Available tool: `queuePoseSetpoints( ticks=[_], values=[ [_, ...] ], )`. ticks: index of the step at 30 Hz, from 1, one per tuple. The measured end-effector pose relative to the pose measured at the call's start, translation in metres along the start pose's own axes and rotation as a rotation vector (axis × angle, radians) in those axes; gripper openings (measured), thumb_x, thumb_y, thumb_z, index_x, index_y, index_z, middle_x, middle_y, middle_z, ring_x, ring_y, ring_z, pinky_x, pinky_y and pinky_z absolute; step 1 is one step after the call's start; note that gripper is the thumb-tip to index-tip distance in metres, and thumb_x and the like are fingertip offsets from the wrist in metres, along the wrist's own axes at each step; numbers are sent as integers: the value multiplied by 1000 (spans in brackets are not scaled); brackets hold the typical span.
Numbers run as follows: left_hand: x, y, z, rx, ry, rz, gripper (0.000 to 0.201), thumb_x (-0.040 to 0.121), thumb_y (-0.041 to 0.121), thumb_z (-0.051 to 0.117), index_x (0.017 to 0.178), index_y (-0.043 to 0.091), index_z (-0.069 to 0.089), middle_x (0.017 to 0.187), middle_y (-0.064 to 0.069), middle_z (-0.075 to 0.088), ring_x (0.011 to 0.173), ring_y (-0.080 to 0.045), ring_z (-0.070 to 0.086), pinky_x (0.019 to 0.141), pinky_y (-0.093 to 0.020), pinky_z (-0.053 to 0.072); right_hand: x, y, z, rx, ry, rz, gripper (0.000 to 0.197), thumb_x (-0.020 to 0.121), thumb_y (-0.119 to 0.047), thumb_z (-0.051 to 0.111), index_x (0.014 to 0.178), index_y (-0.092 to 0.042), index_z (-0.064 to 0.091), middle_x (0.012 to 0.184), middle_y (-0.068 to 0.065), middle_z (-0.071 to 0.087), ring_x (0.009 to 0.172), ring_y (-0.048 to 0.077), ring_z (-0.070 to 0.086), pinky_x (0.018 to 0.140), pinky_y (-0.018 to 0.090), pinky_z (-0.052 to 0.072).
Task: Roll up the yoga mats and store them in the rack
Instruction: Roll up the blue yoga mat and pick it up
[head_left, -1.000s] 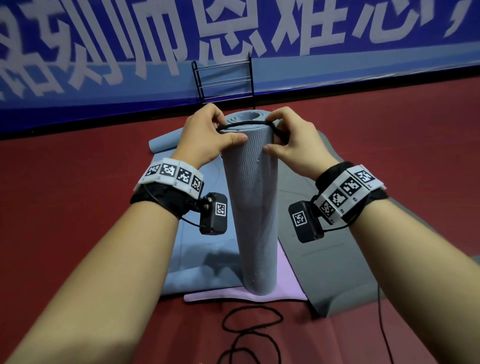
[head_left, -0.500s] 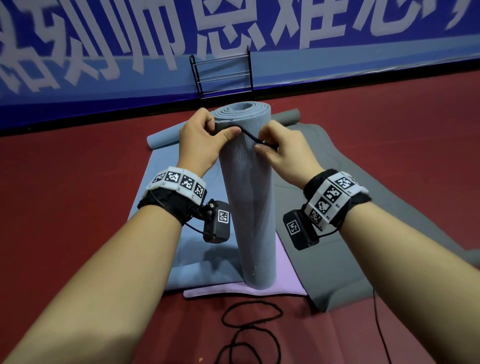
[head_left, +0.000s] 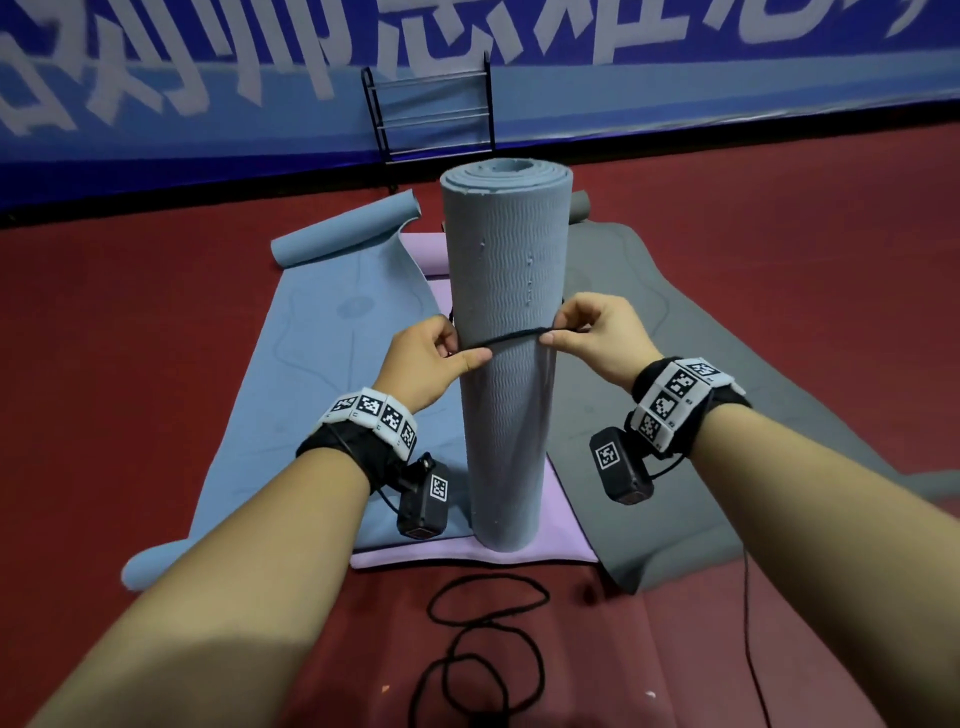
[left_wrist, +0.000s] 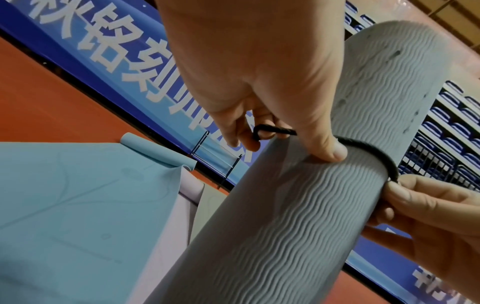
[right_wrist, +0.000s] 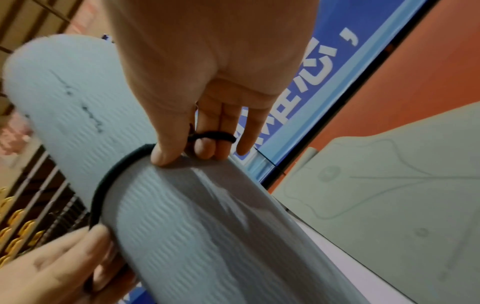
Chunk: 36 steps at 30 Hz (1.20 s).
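Red sports floor (head_left: 130, 338), blue lettered banner behind. Upright on a flat lilac mat (head_left: 563, 540): the rolled grey-blue ribbed yoga mat (head_left: 506, 291). Ringed about its middle by a black elastic band (head_left: 511, 340), pinched by left hand (head_left: 431, 364) and right hand (head_left: 597, 335) alike. Binding step, seemingly nearly done. Next, probably: letting the band go, then carrying the roll to the black wire rack (head_left: 431, 111) beyond it.

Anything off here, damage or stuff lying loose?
Minor only. The rolled mat has small nicks in its ribbed skin above the band. Spare black loops lie loose on the floor by its base, a snag risk. Left hand and right hand pinch the band evenly.
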<state>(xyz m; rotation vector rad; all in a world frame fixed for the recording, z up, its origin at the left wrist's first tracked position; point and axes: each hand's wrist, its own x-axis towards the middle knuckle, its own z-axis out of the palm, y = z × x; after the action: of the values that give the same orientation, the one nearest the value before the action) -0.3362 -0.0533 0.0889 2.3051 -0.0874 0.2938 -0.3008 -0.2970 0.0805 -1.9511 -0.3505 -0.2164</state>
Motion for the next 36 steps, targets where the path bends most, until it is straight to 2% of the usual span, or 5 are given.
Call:
queuePoseSetpoints(
  ticks=[7, 18, 26, 29, 36],
  values=[
    [-4, -20, 30, -30, -104, -52, 46, 73, 38, 86, 85, 6, 56, 69, 2, 50, 60, -13, 44, 56, -25, 39, -24, 36, 6, 28, -117, 190, 24, 68, -5, 87, 74, -1, 64, 64, 0, 61, 50, -4, 53, 56, 12, 46],
    [-9, -65, 42, 22, -278, -128, 38, 72, 28, 89, 82, 17, 54, 69, 3, 50, 64, -16, 46, 59, -26, 39, -38, 74, 24, -212, -226, 249, 33, 66, -13, 90, 59, -19, 58, 61, -2, 61, 59, 12, 54, 67, 34, 50],
    [4, -45, 46, -256, -260, -95, 117, 65, 21, 94, 153, 24, 16, 136, 5, 41, 116, -6, 53, 84, -12, 48, -29, 63, 31, -302, -254, 183, 31, 70, -20, 87, 60, -23, 58, 64, -3, 63, 61, 11, 55, 65, 28, 47],
    [10, -39, 45, -295, -254, -51, 101, 72, 18, 89, 152, 18, 26, 135, 9, 47, 109, 9, 52, 83, -1, 45, -26, 60, 30, -338, -281, 175, 30, 69, -21, 87, 60, -23, 59, 66, -3, 65, 65, 12, 58, 66, 28, 47],
    [7, -37, 57, -279, -227, -89, 88, 76, 25, 86, 148, 15, 36, 129, 11, 50, 107, 1, 52, 72, 3, 40, -21, 48, 13, -303, -251, 230, 22, 69, -14, 85, 60, -20, 65, 64, -3, 65, 61, 9, 56, 66, 25, 48]
  ],
)
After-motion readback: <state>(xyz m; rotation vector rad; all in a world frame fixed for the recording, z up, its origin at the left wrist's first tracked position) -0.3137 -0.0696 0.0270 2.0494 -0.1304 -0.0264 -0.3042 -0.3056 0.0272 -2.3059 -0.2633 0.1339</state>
